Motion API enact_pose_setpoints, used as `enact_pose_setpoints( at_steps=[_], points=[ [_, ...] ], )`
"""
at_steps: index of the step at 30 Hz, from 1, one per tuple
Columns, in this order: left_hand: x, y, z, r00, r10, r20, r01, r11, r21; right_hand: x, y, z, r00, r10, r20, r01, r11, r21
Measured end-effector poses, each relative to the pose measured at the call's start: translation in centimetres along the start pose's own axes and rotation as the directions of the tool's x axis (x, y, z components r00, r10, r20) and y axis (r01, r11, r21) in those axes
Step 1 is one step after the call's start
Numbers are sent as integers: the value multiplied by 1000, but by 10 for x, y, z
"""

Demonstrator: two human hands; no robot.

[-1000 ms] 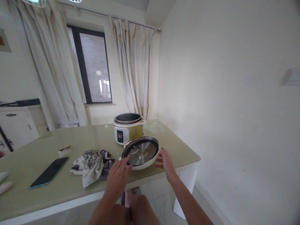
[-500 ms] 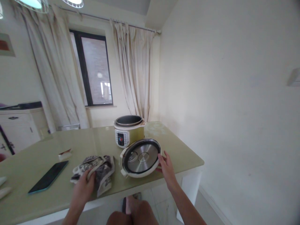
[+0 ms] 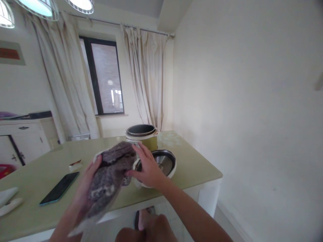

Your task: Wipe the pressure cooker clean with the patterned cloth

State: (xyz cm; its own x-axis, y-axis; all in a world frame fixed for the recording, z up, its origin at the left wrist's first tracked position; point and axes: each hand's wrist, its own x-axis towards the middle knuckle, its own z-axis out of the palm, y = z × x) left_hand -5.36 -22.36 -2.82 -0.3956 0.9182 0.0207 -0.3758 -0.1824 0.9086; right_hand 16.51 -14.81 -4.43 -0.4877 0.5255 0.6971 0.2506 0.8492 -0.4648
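My left hand (image 3: 84, 190) is closed on a grey and white patterned cloth (image 3: 113, 164), held up off the table and blurred by motion. My right hand (image 3: 148, 168) is beside the cloth's right edge, thumb and fingers apart, fingertips at or against the fabric; whether it grips any is unclear. Behind that hand, the round pot lid (image 3: 165, 161) lies with its metal inner side up, partly covered by hand and cloth. Farther back stands the white and green electric cooker (image 3: 151, 143), uncovered, its dark inside showing and its front panel mostly hidden.
On the green tabletop (image 3: 194, 164) a dark phone (image 3: 60, 188) lies to the left. Behind it is a small white item (image 3: 75, 164). White objects (image 3: 10, 201) sit at the left edge. A wall (image 3: 239, 117) rises on the right.
My left hand has lifted the cloth from the table, up and to the right. My right hand has let go of the lid's rim and moved left to the cloth; the lid now lies flatter.
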Motion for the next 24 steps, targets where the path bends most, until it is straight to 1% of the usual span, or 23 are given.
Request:
enact_pose_setpoints(
  at_steps=[1, 3, 5, 7, 8, 10, 12, 13, 14, 15, 16, 17, 18, 19, 20, 21, 22, 23, 24],
  points=[
    [5, 7, 11, 999, 20, 25, -20, 1000, -6, 17, 1, -1, 996, -48, 77, 47, 999, 10],
    [20, 20, 27, 994, 108, 33, -108, 994, -7, 45, 8, -8, 984, -51, 168, 61, 997, -52],
    [39, 34, 32, 974, 225, -8, -225, 974, 29, 64, 18, -20, 981, 21, 191, 18, 979, -202],
    [57, 47, 28, 936, 351, -17, -346, 929, 132, 77, 27, -36, 981, 97, 167, -29, 930, -366],
    [65, 53, 25, 911, 413, 5, -405, 889, 214, 82, 30, -44, 981, 118, 151, -42, 901, -432],
    [77, 64, 20, 852, 520, 52, -491, 761, 424, 92, 33, -62, 979, 124, 159, -24, 853, -521],
    [83, 71, 19, 810, 582, 70, -495, 616, 613, 104, 34, -80, 961, 142, 236, 9, 840, -542],
    [86, 74, 21, 805, 590, 67, -477, 575, 664, 111, 35, -89, 941, 169, 293, 10, 850, -526],
    [88, 75, 24, 811, 581, 63, -462, 571, 678, 118, 35, -97, 916, 203, 346, -4, 868, -497],
    [90, 75, 28, 830, 554, 60, -451, 604, 657, 125, 36, -104, 891, 230, 391, -27, 887, -461],
    [92, 74, 33, 858, 511, 61, -438, 664, 607, 132, 36, -109, 876, 240, 418, -47, 905, -423],
    [94, 71, 38, 888, 456, 57, -413, 736, 536, 139, 37, -114, 879, 227, 419, -53, 921, -386],
    [96, 68, 43, 922, 385, 45, -362, 815, 453, 145, 38, -117, 897, 194, 397, -45, 934, -355],
    [97, 65, 47, 953, 300, 27, -288, 881, 375, 150, 39, -118, 926, 152, 346, -30, 942, -334],
    [98, 62, 51, 976, 216, 7, -207, 927, 313, 153, 40, -118, 958, 113, 265, -23, 946, -323],
    [97, 59, 55, 991, 134, -7, -127, 957, 262, 155, 41, -118, 983, 96, 155, -41, 946, -322],
    [96, 56, 57, 998, 58, -6, -56, 976, 210, 155, 44, -116, 994, 109, 31, -94, 943, -318],
    [94, 55, 58, 1000, -3, 16, 1, 989, 150, 152, 47, -113, 983, 161, -89, -180, 939, -293],
    [91, 54, 58, 997, -43, 58, 39, 996, 80, 147, 52, -109, 953, 242, -180, -279, 934, -224]
  ],
)
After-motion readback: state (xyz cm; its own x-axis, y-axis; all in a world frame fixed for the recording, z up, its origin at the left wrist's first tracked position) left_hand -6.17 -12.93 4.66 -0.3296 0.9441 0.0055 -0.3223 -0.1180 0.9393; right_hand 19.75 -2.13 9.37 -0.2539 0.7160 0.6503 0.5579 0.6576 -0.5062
